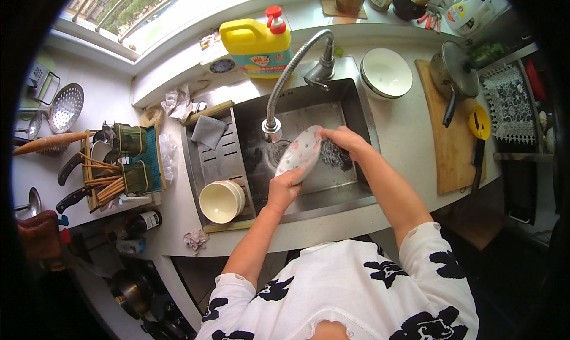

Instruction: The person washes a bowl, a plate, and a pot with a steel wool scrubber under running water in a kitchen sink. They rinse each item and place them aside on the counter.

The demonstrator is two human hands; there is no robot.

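Note:
A white plate with pink and grey print [300, 153] is held tilted over the stainless steel sink [307, 202]. My left hand [285, 189] grips its near rim. At the far right rim, my right hand [346, 140] has its fingers on the plate, partly hidden behind it. Beneath that hand is a glistening dark patch [336, 155]; whether it is running water or a scrubber cannot be told. The flexible faucet's spout [271, 129] hangs just left of the plate, above the drain basket [279, 152].
On the sink's left ledge are stacked cream bowls [220, 202] and a grey cloth [209, 131]. A yellow detergent jug [256, 46] stands behind. White bowls [386, 72] sit right of the sink, near a cutting board [441, 162] holding a lidded pot [454, 70] and knife [478, 162].

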